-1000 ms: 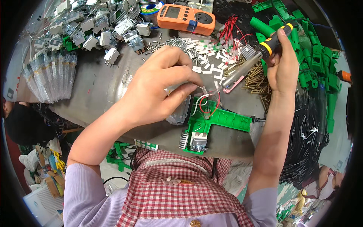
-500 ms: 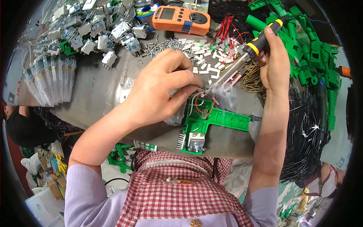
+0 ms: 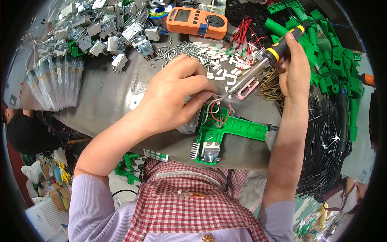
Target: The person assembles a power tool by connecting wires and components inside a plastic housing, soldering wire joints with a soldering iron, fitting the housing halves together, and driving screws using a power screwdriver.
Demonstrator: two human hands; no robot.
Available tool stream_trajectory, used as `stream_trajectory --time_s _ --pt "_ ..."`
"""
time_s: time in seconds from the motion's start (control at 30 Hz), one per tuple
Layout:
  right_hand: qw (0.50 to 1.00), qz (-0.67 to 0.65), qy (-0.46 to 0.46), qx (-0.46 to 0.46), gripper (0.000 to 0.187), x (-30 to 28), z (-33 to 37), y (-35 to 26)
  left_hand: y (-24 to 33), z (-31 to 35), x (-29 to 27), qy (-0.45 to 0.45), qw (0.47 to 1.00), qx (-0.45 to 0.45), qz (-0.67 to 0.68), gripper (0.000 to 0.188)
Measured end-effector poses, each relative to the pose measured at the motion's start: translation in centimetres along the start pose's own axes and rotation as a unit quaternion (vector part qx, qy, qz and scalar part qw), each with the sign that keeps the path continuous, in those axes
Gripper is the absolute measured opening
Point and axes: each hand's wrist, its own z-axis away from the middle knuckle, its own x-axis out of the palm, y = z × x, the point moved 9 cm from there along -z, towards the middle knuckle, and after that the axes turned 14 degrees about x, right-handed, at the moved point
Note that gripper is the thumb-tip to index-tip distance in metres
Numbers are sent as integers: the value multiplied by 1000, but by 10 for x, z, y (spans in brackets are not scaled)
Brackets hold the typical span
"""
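My left hand (image 3: 177,90) is closed in a pinch over the thin white wire ends (image 3: 217,98), just above a green T-shaped plastic housing half (image 3: 246,128). My right hand (image 3: 296,70) grips the black-and-yellow handle of a soldering iron (image 3: 252,75), whose tip points down-left, close to the pinched wires. Whether the tip touches them is too small to tell. Out of the housing loop a red wire (image 3: 230,111) and a white wire (image 3: 206,116). A metal-and-white switch-like part (image 3: 211,152) sits in the housing's near end, beside a white finned piece (image 3: 194,150).
Beyond my hands lie loose screws (image 3: 177,51), white connector pieces (image 3: 219,72), a pink clip-like piece (image 3: 246,89) and an orange meter (image 3: 197,22). Green housings (image 3: 342,64) and black cables (image 3: 322,161) crowd the right; switch-like parts (image 3: 107,36) and clear packets (image 3: 56,86) fill the left.
The soldering iron's tip has shifted slightly right, away from my left fingers. Whitish haze near the tip has thinned, so the pink piece shows more clearly. My left hand keeps its pinch.
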Motion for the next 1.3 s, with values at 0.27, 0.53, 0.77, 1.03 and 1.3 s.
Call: stream_trajectory --time_s 0.27,0.53,0.77,1.03,1.3 --pt "1000 -8 6 1 23 -7 4 1 -2 5 -8 20 1000 -10 -18 18" --pt "999 -36 19 3 20 -17 8 5 3 7 -6 35 999 -14 -9 19" --pt "1000 -18 -1 0 21 -11 4 8 2 2 -2 20 1000 2 -10 17" --pt "1000 -18 16 -4 22 -10 3 9 2 1 0 12 1000 1 -14 17" --pt "1000 -13 -3 -5 21 -5 0 7 0 0 2 14 1000 6 -11 17"
